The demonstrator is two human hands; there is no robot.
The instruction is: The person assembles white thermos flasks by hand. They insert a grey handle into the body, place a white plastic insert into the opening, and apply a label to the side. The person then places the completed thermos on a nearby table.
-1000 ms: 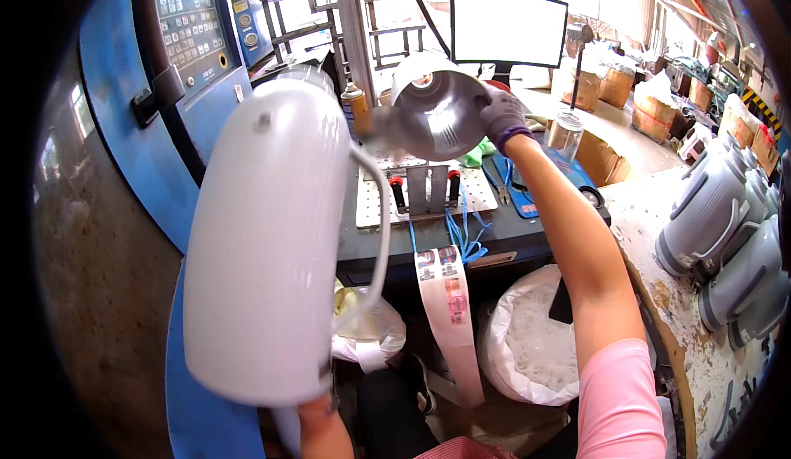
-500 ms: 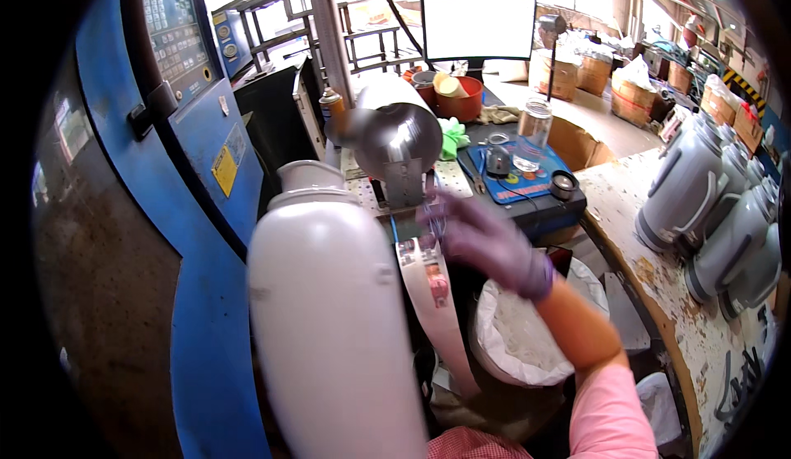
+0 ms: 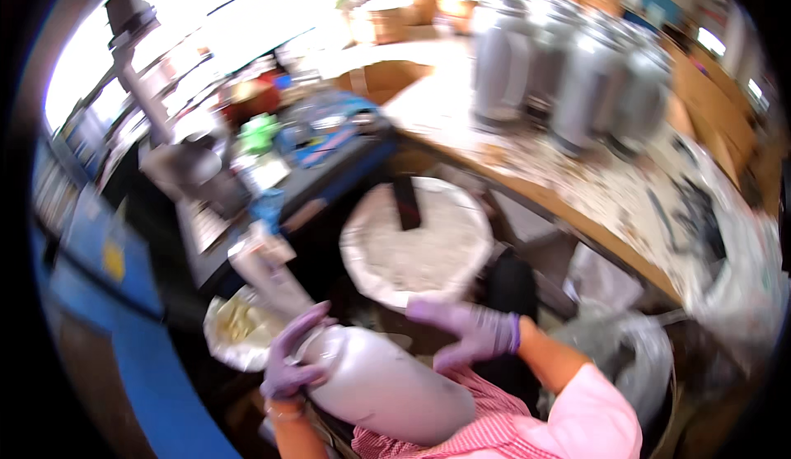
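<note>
A large, smooth grey flask body (image 3: 391, 383) lies tilted across my lap, its narrow neck toward the lower left of the view. Wrapped around that neck is my left hand (image 3: 292, 360), in a purple glove, thumb and fingers on either side. My right hand (image 3: 470, 327), also gloved in purple, hovers just above the flask body with its fingers stretched out and holding nothing. Behind the neck, a pale strip (image 3: 268, 265), perhaps a label roll, hangs down from the dark bench, blurred.
A white-lined bin (image 3: 420, 249) stands ahead of my hands, with a smaller lined bag (image 3: 239, 327) left of it. Several grey flasks (image 3: 581, 88) stand on the worn table (image 3: 445, 142). The metal fixture (image 3: 194, 166) is at left, beside the blue machine (image 3: 156, 360).
My view has swung to the right. The flask body has gone from upright to tilted over my lap. My right hand has drawn back from the strip, and my left hand now shows at the neck.
</note>
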